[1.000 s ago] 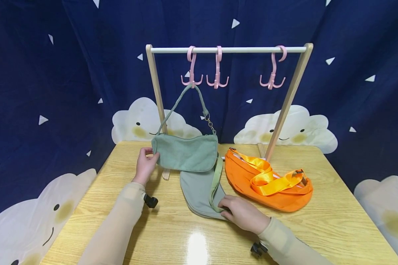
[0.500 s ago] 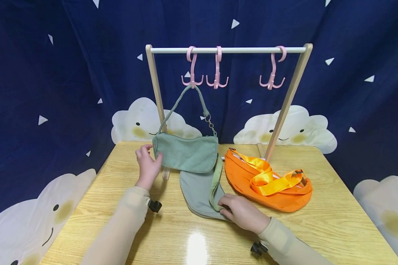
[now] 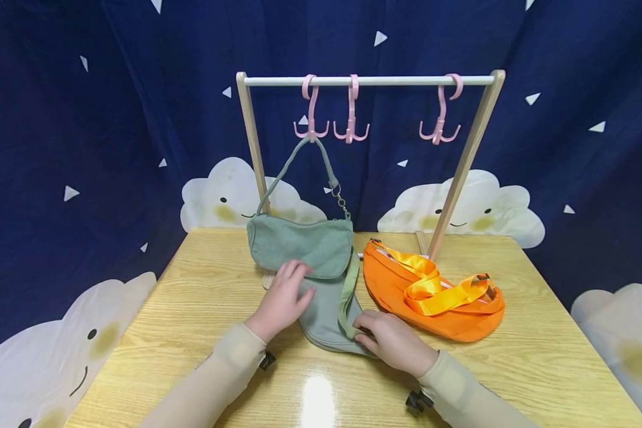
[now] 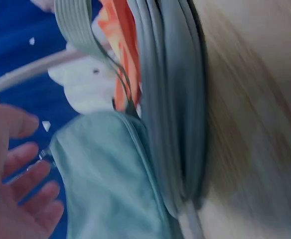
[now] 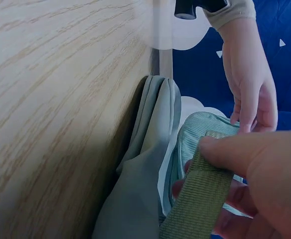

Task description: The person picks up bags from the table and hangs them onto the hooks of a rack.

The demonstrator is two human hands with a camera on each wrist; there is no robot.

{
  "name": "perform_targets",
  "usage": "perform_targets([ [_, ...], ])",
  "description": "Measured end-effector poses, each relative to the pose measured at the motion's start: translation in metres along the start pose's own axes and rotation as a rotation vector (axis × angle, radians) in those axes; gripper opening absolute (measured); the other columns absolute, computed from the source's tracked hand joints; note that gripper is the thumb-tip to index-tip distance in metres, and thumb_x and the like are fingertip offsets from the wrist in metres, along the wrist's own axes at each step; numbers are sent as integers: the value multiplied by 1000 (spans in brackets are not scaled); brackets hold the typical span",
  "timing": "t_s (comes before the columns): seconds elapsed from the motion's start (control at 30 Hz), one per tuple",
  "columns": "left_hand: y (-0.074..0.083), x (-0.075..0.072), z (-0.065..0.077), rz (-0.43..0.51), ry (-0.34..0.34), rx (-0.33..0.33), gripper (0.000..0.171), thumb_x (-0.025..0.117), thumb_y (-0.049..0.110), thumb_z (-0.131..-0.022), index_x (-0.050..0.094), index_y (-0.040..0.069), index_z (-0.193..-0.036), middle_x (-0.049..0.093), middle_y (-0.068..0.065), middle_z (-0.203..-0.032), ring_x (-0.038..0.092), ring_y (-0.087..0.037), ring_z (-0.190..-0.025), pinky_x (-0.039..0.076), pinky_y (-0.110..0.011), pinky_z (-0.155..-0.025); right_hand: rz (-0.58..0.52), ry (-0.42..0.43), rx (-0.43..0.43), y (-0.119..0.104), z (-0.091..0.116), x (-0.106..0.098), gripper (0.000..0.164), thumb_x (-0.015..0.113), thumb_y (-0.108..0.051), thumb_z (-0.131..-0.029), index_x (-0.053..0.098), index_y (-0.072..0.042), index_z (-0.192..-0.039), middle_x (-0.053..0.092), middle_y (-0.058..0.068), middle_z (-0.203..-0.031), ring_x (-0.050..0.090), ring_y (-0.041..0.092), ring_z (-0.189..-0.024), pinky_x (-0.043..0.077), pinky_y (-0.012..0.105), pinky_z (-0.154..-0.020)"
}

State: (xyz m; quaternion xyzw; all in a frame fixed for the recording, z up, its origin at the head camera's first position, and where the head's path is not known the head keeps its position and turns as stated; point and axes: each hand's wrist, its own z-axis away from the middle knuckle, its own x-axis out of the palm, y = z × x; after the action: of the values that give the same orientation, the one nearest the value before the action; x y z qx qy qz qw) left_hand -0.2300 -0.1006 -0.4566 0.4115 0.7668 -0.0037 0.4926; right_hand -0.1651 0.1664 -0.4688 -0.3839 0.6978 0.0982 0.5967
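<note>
Wooden table (image 3: 208,285), left hand (image 3: 280,300) relaxed, right hand (image 3: 393,342) pinching ribbed strap (image 5: 198,201), curved grey bag (image 3: 323,315), perhaps nylon

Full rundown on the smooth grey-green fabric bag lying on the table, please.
The smooth grey-green fabric bag lies on the pale wood-grain table, its near edge rounded, with layered folds or seams along its side. A ribbed olive-green webbing strap runs over it, pinched by the right hand. The left hand and a hanging sage-green fabric bag hide parts of it; whether they touch it is unclear.
</note>
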Motion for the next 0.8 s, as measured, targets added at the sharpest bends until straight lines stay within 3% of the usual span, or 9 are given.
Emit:
perform_targets([
  [0.17,21,1,4,-14,-215,183,45,76,18,-93,59,12,-134,56,-5,-142,50,-23,-137,40,-41,-119,-5,-3,26,-1,0,-2,11,78,-18,-92,68,-22,-95,59,-14,-83,53,0,-73,49,23,-67],
  [0.3,31,5,8,-36,-320,284,53,78,20,-92,56,12,-139,52,-5,-149,47,-22,-142,38,-41,-121,-9,-17,48,-1,-1,-4,11,78,-21,-93,68,-23,-95,58,-14,-84,52,0,-73,48,22,-67],
  [0.47,37,15,9,-48,-354,281,49,78,20,-92,57,12,-136,55,-4,-144,48,-21,-141,38,-37,-121,0,-8,31,-2,0,-4,11,78,-22,-93,67,-22,-94,57,-14,-83,51,1,-72,47,21,-66],
  [0.8,38,27,8,-34,-325,332,35,82,18,-88,61,16,-116,60,1,-127,56,-18,-127,45,-33,-112,-8,14,-51,-7,2,-8,17,80,-20,-91,63,-22,-91,54,-15,-83,47,1,-72,44,20,-67],
])
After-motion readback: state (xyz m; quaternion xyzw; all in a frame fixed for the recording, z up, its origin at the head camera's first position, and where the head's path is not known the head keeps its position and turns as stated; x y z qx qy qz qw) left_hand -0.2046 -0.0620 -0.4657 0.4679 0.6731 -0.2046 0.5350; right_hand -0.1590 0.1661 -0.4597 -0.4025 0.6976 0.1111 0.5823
